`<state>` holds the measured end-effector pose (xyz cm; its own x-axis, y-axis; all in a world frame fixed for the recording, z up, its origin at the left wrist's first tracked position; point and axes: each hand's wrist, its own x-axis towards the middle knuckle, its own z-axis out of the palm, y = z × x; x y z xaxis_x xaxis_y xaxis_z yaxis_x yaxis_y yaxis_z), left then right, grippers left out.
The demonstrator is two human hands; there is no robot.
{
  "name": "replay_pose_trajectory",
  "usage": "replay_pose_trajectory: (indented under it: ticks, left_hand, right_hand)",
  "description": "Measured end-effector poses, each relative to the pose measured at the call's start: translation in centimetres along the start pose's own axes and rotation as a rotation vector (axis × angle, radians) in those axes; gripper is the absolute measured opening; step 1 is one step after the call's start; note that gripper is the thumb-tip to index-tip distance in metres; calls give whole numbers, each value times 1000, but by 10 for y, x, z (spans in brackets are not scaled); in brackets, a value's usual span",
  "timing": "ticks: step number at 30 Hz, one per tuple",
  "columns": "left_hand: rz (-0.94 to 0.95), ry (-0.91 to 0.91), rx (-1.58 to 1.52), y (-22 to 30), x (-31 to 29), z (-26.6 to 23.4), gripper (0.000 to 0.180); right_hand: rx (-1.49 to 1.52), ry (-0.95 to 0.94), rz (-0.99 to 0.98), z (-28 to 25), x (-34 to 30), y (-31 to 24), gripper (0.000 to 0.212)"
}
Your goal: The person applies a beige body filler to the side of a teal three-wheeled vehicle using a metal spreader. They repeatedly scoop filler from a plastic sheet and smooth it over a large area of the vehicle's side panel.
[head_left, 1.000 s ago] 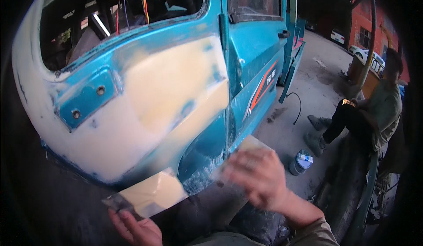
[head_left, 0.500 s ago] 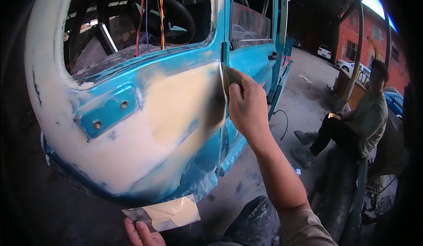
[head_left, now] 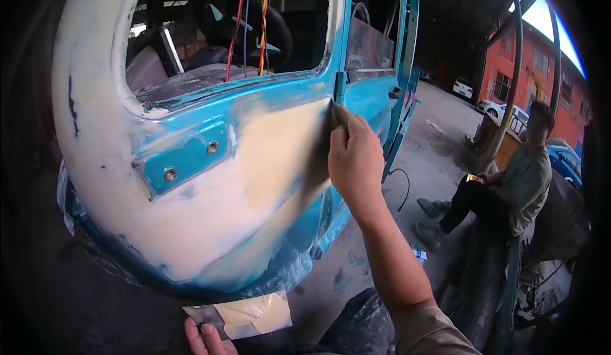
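Observation:
My right hand (head_left: 356, 161) pinches a dark putty spreader (head_left: 335, 114), seen nearly edge-on at the upper right corner of a patch of cream filler (head_left: 280, 145). That patch lies on the turquoise vehicle body (head_left: 280, 93), beside the seam at the door. Whether the blade touches the filler I cannot tell. Low in the picture, my left hand (head_left: 207, 339) is closed on the grey end of a flat putty board (head_left: 210, 317), which bears a smooth heap of cream filler (head_left: 254, 315). The fingers under the board are partly hidden.
Red, purple and yellow wires (head_left: 263, 30) hang in the glassless window opening, before a steering wheel. A bare turquoise plate (head_left: 188, 161) with two bolt holes interrupts the whitish bodywork. To the right a person (head_left: 522, 177) sits holding a lit phone. Parked cars and a red building stand beyond.
The vehicle has shifted right in view. My right hand has turned the spreader from showing its flat side to nearly edge-on, close to the seam. My left hand still holds the board low.

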<state>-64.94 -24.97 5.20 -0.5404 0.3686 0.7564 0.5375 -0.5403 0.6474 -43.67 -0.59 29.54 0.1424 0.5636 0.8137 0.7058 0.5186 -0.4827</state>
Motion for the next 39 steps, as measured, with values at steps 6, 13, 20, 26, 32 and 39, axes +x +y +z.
replay_pose_trajectory:
  ticks: [6,13,20,26,32,39]
  left_hand:
    - [24,-50,105,0,-3,-5,28]
    - [-202,-27,-301,13,1,0,28]
    - [-297,-20,-448,9,0,-11,28]
    - [-469,-137,-315,7,2,-40,32]
    - [356,-300,377,-43,-8,-78,35]
    - [464,-329,275,-73,16,-111,41]
  right_hand:
    - [-96,61,-70,10,-10,-7,40]
    - [-136,90,-106,15,-22,-15,43]
    - [-120,113,-137,18,-37,-25,44]
    - [-46,111,-85,17,-52,-38,43]
    - [-1,119,-83,19,-71,-54,44]
    - [-27,182,-123,25,-102,-77,49]
